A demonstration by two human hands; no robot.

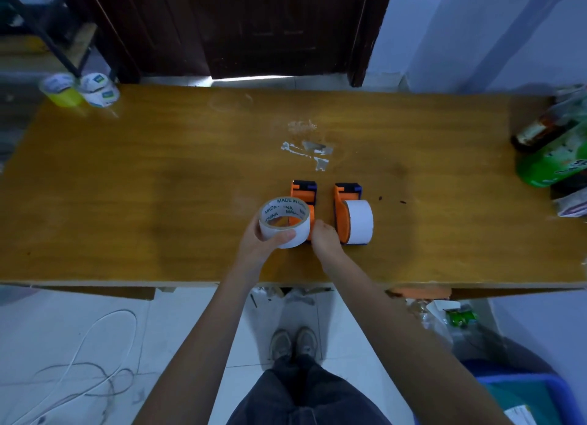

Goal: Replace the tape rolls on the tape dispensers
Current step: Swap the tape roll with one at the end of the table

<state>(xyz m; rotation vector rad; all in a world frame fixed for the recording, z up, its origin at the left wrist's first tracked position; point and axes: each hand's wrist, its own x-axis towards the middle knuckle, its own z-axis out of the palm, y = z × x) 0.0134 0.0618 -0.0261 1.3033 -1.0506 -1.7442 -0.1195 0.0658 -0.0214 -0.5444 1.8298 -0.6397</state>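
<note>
My left hand (pixel 270 238) is closed around a white roll of tape with a brown cardboard core printed "MADE IN CHINA" (pixel 283 223), fingers behind it and thumb across its front face, holding it just above the wooden desk (pixel 143 186). My right hand (pixel 324 238) is curled at the near end of the left orange plastic tape dispenser with a blue and black head (pixel 305 192), pinching or steadying it; the roll hides most of that dispenser, so I cannot tell exactly what my fingers grip. Just beside it stands the right orange dispenser (pixel 344 202), with a full white roll (pixel 359 223) seated on its hub.

I judge that the right dispenser is done and I am on the left one: either lifting a roll off or bringing one on, and this single view does not settle which. If I am fitting it, the next move calls for lining the core up with the hub while my right hand keeps the body steady, then pushing it home. Two more wrapped tape rolls (pixel 81 89) sit at the far left corner, well apart.
</note>
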